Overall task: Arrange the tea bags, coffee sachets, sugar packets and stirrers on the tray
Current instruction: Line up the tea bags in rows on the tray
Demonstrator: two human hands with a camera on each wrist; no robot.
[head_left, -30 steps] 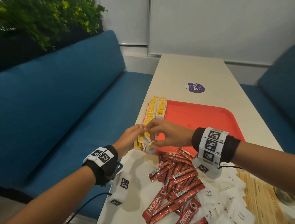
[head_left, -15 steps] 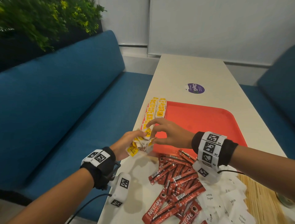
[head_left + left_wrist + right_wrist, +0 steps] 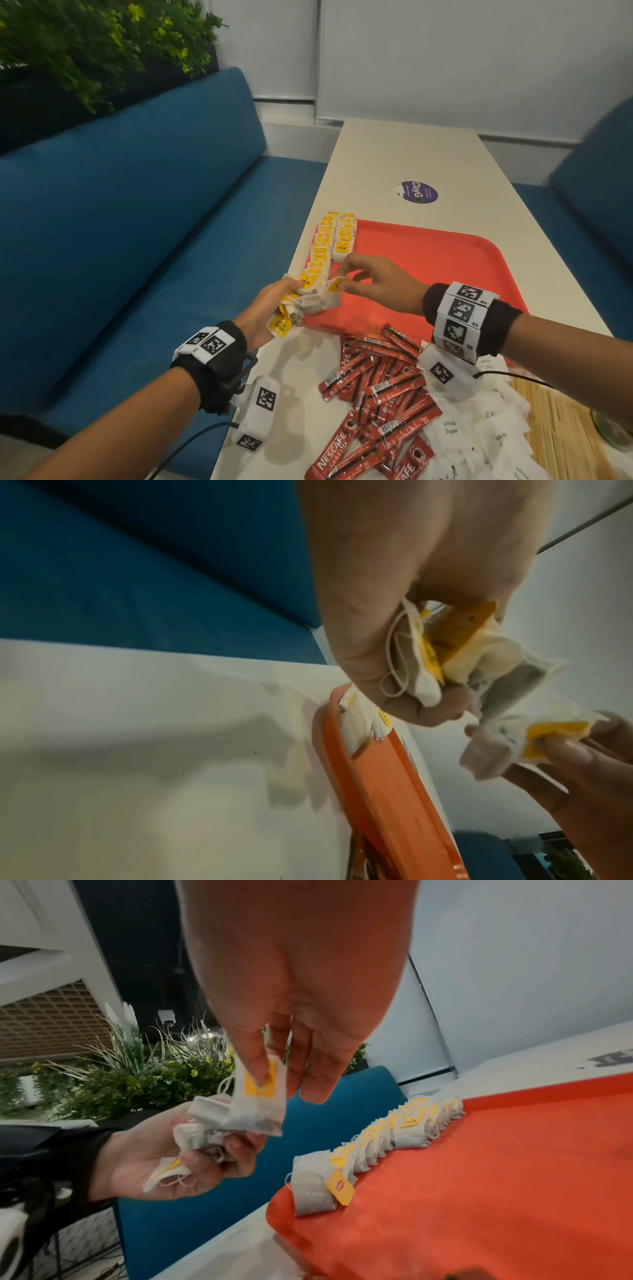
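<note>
A red tray lies on the white table, with rows of yellow-tagged tea bags along its left edge, seen in the right wrist view as the tea bag row. My left hand grips a bunch of tea bags over the tray's near left corner. My right hand pinches one tea bag by its yellow tag, just beside the bunch. In the left wrist view the bunch sits in the left fingers and the single bag hangs from the right fingertips.
Red coffee sachets lie heaped in front of the tray. White sugar packets and wooden stirrers lie at the right front. A blue bench runs along the left, another seat stands at the right. A purple sticker is beyond the tray.
My left hand has lifted the bunch of tea bags and turned it up. My right hand has drawn one bag a little away from the bunch.
</note>
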